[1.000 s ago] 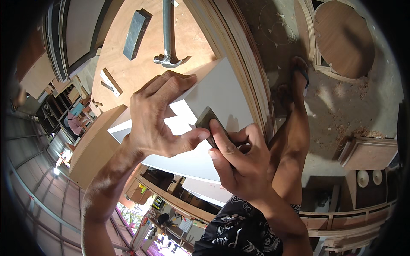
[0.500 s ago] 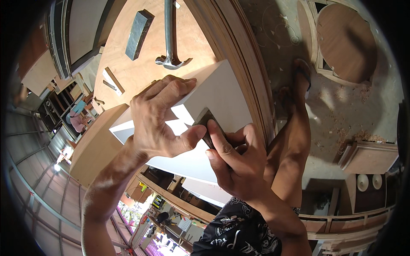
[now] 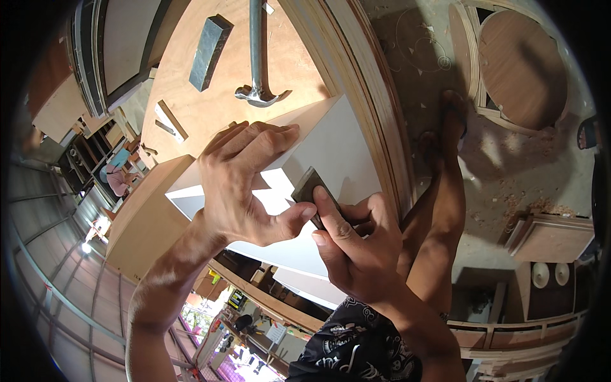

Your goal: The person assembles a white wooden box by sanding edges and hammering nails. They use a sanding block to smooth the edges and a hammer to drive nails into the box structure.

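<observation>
My left hand (image 3: 245, 181) lies flat on top of a white box-shaped panel piece (image 3: 331, 143) that rests on a plywood workbench (image 3: 191, 121), fingers spread over its upper edge. My right hand (image 3: 353, 245) is closed around a small dark flat tool (image 3: 310, 191), a block or scraper, pressed against the white piece's edge beside my left thumb. The tool's lower part is hidden in my palm.
A steel claw hammer (image 3: 258, 57) and a dark rectangular block (image 3: 210, 43) lie on the bench beyond the white piece. The bench's layered curved edge (image 3: 375, 108) runs down the middle. My bare legs and sandalled feet (image 3: 439, 191) stand on a sawdust-strewn floor near round wooden pieces (image 3: 522, 70).
Both hands stay on the white piece; the right hand with the dark tool has shifted only slightly along the edge, and the left fingers have spread a little.
</observation>
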The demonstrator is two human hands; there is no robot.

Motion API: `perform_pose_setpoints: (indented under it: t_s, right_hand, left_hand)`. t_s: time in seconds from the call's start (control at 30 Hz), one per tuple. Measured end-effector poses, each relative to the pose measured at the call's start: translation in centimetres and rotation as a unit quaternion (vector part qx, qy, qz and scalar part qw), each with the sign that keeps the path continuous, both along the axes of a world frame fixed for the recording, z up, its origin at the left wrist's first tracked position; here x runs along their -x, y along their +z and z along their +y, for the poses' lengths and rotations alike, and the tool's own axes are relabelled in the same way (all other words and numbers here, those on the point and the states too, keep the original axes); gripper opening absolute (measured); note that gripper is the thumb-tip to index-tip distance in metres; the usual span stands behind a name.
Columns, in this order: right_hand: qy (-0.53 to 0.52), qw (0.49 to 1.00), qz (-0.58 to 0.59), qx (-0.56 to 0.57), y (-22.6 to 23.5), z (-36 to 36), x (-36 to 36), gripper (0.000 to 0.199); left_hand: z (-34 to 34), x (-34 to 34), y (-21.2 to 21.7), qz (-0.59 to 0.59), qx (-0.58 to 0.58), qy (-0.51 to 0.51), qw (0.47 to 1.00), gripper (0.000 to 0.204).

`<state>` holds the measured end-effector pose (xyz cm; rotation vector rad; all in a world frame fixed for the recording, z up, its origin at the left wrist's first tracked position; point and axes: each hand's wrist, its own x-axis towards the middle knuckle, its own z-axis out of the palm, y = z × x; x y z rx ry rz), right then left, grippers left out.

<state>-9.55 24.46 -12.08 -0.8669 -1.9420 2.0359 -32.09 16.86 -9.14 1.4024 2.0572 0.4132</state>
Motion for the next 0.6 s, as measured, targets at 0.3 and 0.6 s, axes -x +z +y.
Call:
perform_pose_setpoints:
  t_s: [0.3, 0.6]
  right_hand:
    - [-0.02, 1.0, 0.021, 0.01, -0.5, 0.1, 1.0, 0.052]
    - [0.008, 1.0, 0.008, 0.024, 0.1, 0.4, 0.1, 0.051]
  left_hand:
    - [-0.2, 0.1, -0.1, 0.001, -0.003, 0.007, 1.0, 0.07]
    - [0.1, 0.1, 0.1, -0.004, -0.005, 0.009, 1.0, 0.07]
